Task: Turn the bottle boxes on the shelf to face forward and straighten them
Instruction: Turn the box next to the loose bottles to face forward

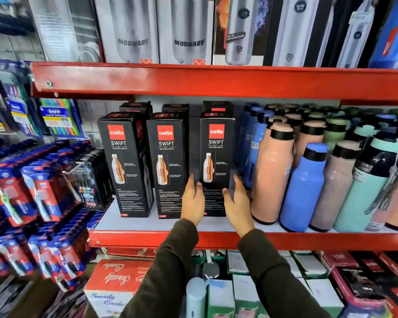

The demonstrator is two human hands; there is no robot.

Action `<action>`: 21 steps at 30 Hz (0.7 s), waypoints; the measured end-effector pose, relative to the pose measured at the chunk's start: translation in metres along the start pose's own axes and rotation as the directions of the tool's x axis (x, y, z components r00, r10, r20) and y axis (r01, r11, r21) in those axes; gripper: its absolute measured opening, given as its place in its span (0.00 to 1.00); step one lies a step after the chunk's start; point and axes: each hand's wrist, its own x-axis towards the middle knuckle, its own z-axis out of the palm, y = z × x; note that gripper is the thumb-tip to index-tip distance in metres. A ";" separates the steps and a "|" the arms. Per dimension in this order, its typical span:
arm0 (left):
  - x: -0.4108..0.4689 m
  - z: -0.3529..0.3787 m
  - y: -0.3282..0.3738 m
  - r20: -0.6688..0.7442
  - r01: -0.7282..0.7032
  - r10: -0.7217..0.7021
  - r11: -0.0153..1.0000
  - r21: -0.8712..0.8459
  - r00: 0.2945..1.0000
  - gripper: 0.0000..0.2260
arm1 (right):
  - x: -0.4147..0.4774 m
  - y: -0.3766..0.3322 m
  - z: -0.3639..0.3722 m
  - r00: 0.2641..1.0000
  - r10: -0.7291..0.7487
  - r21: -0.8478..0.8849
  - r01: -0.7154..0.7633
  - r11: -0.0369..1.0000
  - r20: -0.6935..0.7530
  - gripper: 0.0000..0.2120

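Both arms reach forward in dark sleeves. The left hand and right hand stand open, palms facing inward.

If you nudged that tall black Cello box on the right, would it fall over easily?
Probably, if pushed high up: the right Cello box is tall on a narrow base. Its flat cardboard sides likely slide readily on the smooth shelf. Both hands flank it low down, which seems steadier.

Black boxes, red shelf
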 end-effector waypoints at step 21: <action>-0.010 -0.003 0.023 -0.043 -0.031 0.023 0.978 -0.205 0.999 0.14 | -0.004 -0.006 -0.033 0.999 -0.035 0.120 0.030 0.992 0.040 0.23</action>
